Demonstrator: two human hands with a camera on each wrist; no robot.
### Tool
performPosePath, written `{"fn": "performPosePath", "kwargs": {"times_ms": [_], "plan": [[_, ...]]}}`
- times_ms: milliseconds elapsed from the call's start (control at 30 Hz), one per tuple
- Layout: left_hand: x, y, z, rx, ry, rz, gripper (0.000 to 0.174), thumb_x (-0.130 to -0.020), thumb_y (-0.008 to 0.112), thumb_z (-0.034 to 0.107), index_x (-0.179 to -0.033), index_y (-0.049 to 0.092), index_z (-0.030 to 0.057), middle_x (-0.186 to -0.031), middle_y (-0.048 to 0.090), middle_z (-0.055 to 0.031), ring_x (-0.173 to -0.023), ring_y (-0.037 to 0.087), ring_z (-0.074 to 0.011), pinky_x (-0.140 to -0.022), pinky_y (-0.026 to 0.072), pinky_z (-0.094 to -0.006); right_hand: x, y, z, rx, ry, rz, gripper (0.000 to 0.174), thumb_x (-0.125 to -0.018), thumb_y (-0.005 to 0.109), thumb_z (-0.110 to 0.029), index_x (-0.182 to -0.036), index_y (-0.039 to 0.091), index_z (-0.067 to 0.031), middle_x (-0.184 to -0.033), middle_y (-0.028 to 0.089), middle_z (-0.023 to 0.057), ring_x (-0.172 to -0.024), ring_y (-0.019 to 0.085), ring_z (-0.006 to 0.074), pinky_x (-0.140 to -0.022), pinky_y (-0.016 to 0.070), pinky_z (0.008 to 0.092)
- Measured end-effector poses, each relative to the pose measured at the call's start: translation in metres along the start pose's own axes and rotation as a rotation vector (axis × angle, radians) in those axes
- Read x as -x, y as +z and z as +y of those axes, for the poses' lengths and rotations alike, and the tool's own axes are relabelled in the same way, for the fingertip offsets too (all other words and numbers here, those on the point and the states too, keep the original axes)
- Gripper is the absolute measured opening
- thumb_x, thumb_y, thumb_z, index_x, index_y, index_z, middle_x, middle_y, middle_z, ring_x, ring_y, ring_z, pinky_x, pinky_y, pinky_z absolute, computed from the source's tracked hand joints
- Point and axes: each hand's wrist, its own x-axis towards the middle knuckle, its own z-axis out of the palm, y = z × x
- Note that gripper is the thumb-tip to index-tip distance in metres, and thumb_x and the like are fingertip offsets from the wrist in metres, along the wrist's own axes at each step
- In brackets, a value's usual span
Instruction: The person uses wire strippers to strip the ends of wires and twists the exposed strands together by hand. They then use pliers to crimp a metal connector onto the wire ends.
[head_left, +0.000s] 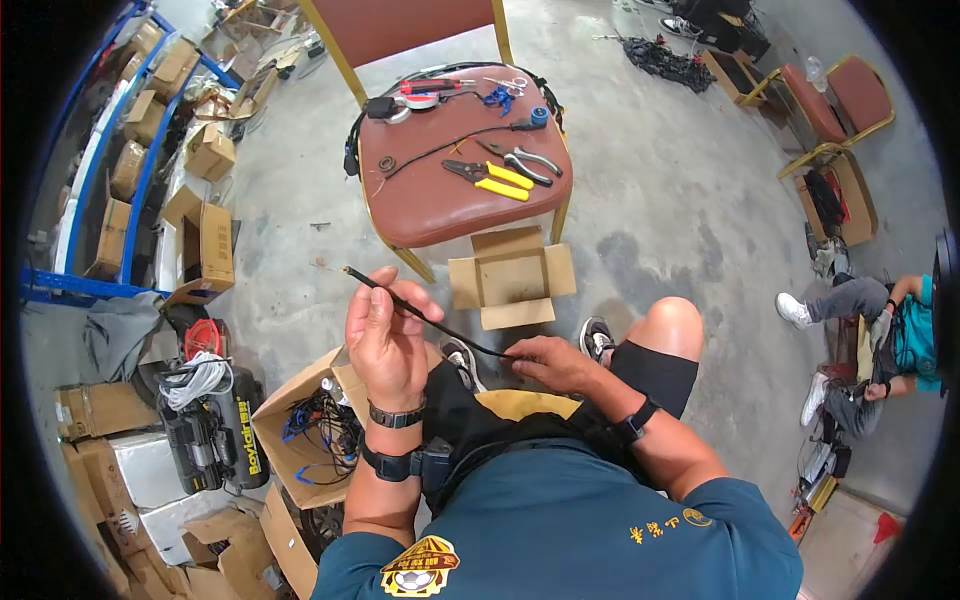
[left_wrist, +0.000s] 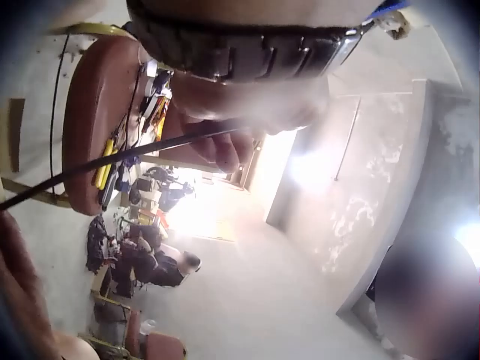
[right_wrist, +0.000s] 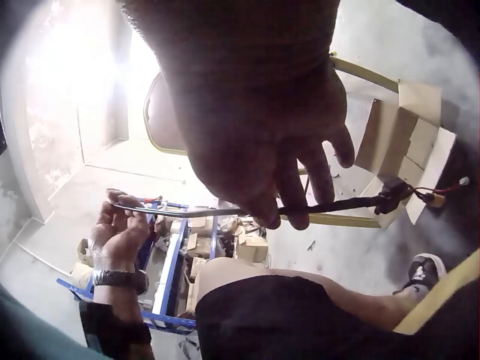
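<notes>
A black cable [head_left: 446,328] stretches between the hands, its end near the left hand stripped to thin bare wires. The left hand [head_left: 388,335] pinches it close to that end, palm turned up. Lower down, the right hand [head_left: 550,362] grips the cable between thumb and fingers. Past the right fingers, the right wrist view shows the cable's other end with a small yellowish connector [right_wrist: 433,199] and thin red wires. In front stands a chair with a red-brown seat [head_left: 440,225], bearing yellow-handled wire strippers [head_left: 490,180], pliers [head_left: 525,163] and a cable with a blue connector [head_left: 539,117].
An open cardboard box [head_left: 512,315] sits on the floor under the chair's front. Left of the person are a box of tangled cables [head_left: 325,430], an air compressor [head_left: 210,430] and blue shelving [head_left: 130,240]. Another person [head_left: 905,335] sits at the right.
</notes>
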Motion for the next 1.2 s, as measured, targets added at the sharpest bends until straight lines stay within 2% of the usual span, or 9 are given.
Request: {"fn": "performPosePath", "kwargs": {"times_ms": [267, 367, 467, 500, 667, 767, 933, 1033, 1200], "plan": [[0.007, -0.007, -0.004, 0.058, -0.091, -0.097, 0.036, -0.103, 0.045, 0.036, -0.094, 0.060, 0.0048, -0.065, 0.053, -0.0051, -0.052, 0.045, -0.0149, -0.053, 0.0364, -0.0299, 0.005, -0.005, 0.012, -0.061, 0.066, 0.058, 0.035, -0.088, 0.064, -0.019, -0.118, 0.061, -0.0006, -0.110, 0.067, 0.0190, -0.104, 0.065, 0.0308, -0.090, 0.0502, 0.0387], [0.002, -0.012, -0.005, -0.037, -0.054, -0.034, 0.040, -0.102, 0.046, 0.041, -0.086, 0.058, 0.0058, -0.069, 0.055, -0.0046, -0.055, 0.047, -0.0151, -0.052, 0.0371, -0.0287, 0.006, -0.014, 0.011, -0.052, 0.082, 0.084, 0.034, -0.088, 0.063, -0.019, -0.117, 0.062, -0.0016, -0.110, 0.067, 0.0193, -0.104, 0.065, 0.0300, -0.089, 0.0504, 0.0380], [-0.009, -0.018, -0.008, -0.153, 0.034, -0.022, 0.037, -0.101, 0.051, 0.035, -0.084, 0.055, 0.0022, -0.073, 0.058, -0.0083, -0.057, 0.050, -0.0146, -0.051, 0.0403, -0.0256, 0.006, -0.029, 0.013, 0.036, 0.081, 0.133, 0.034, -0.088, 0.062, -0.021, -0.117, 0.062, -0.0024, -0.108, 0.068, 0.0185, -0.102, 0.066, 0.0316, -0.087, 0.0511, 0.0377], [-0.014, -0.031, -0.010, -0.196, 0.052, -0.108, 0.036, -0.101, 0.052, 0.034, -0.091, 0.058, -0.0001, -0.071, 0.057, -0.0084, -0.057, 0.050, -0.0135, -0.051, 0.0404, -0.0244, 0.005, -0.032, 0.016, 0.068, 0.064, 0.147, 0.034, -0.088, 0.062, -0.022, -0.116, 0.062, -0.0024, -0.108, 0.068, 0.0183, -0.101, 0.066, 0.0320, -0.087, 0.0513, 0.0377], [-0.025, -0.036, -0.003, -0.394, 0.168, -0.092, 0.030, -0.101, 0.052, 0.024, -0.113, 0.061, -0.0014, -0.076, 0.062, -0.0111, -0.058, 0.053, -0.0140, -0.052, 0.0428, -0.0234, 0.010, -0.045, 0.024, -0.046, 0.179, 0.225, 0.030, -0.087, 0.062, -0.022, -0.109, 0.067, -0.0035, -0.099, 0.070, 0.0173, -0.095, 0.067, 0.0308, -0.083, 0.0521, 0.0390], [-0.029, -0.043, -0.005, -0.370, 0.152, -0.126, 0.029, -0.101, 0.052, 0.023, -0.115, 0.059, -0.0020, -0.080, 0.063, -0.0114, -0.061, 0.054, -0.0139, -0.056, 0.0431, -0.0241, 0.013, -0.046, 0.025, 0.063, 0.150, 0.264, 0.030, -0.086, 0.063, -0.023, -0.109, 0.067, -0.0039, -0.098, 0.070, 0.0168, -0.093, 0.068, 0.0304, -0.082, 0.0522, 0.0385], [-0.043, -0.040, -0.018, -0.350, 0.192, -0.174, 0.019, -0.098, 0.055, 0.016, -0.105, 0.061, -0.0003, -0.081, 0.065, -0.0125, -0.058, 0.056, -0.0142, -0.049, 0.0430, -0.0238, 0.013, -0.055, 0.019, 0.026, 0.191, 0.220, 0.028, -0.087, 0.061, -0.022, -0.107, 0.067, -0.0027, -0.098, 0.070, 0.0179, -0.094, 0.067, 0.0269, -0.084, 0.0519, 0.0380], [-0.048, -0.039, -0.022, -0.364, 0.225, -0.117, 0.014, -0.096, 0.056, 0.010, -0.103, 0.061, -0.0015, -0.081, 0.066, -0.0138, -0.054, 0.055, -0.0133, -0.046, 0.0417, -0.0240, 0.001, -0.059, 0.026, 0.046, 0.094, 0.196, 0.028, -0.088, 0.060, -0.021, -0.109, 0.067, -0.0025, -0.102, 0.070, 0.0168, -0.096, 0.067, 0.0275, -0.087, 0.0519, 0.0375], [-0.069, -0.011, -0.035, -0.385, 0.160, -0.158, 0.013, -0.094, 0.060, 0.008, -0.101, 0.062, -0.0030, -0.076, 0.063, -0.0119, -0.052, 0.050, -0.0116, -0.048, 0.0399, -0.0214, -0.037, -0.091, 0.007, 0.154, -0.035, 0.273, 0.021, -0.090, 0.059, -0.019, -0.103, 0.067, -0.0045, -0.097, 0.068, 0.0165, -0.091, 0.066, 0.0306, -0.080, 0.0518, 0.0391]]}}
